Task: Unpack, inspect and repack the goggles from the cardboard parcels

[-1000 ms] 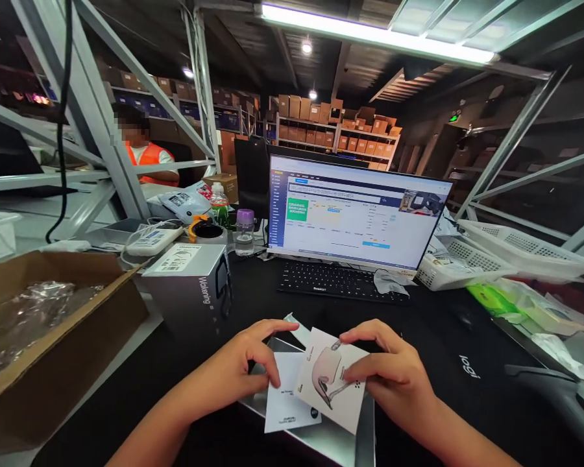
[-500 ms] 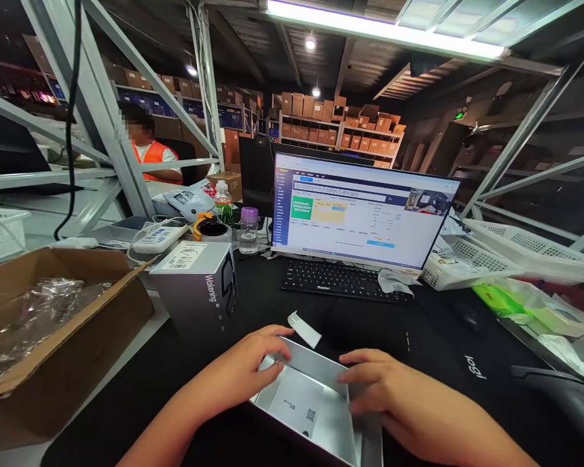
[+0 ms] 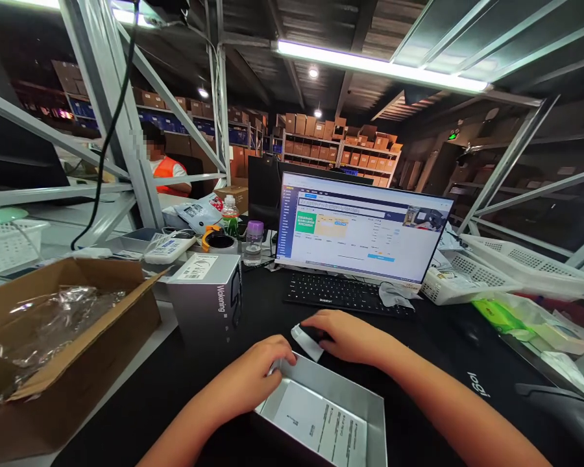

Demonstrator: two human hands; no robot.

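My left hand (image 3: 260,371) grips the left corner of an open silver-grey box (image 3: 338,383), thumb inside the rim and fingers over the edge. Inside the box lies a white printed sheet (image 3: 316,421) with lines of text and a small code. Just beyond the far rim, my right hand (image 3: 343,334) is over a small white slip (image 3: 306,342). Its index finger reaches the slip's upper end, and the thumb is apart from it near the lower end. Behind my left hand a closed grey box (image 3: 204,305) marked "Wakening" stands on the black mat.
A brown carton (image 3: 73,350) with clear plastic wrap stands at left. A monitor (image 3: 355,227) and keyboard (image 3: 340,292) are ahead. White baskets (image 3: 472,275), green packaging (image 3: 496,314) and a dark handheld device (image 3: 559,405) lie at right. A person in an orange vest (image 3: 165,170) sits beyond the frame.
My right hand has moved from the box's right wall forward and left to the white slip. Now more of the printed sheet shows. My left hand stays on the box corner.
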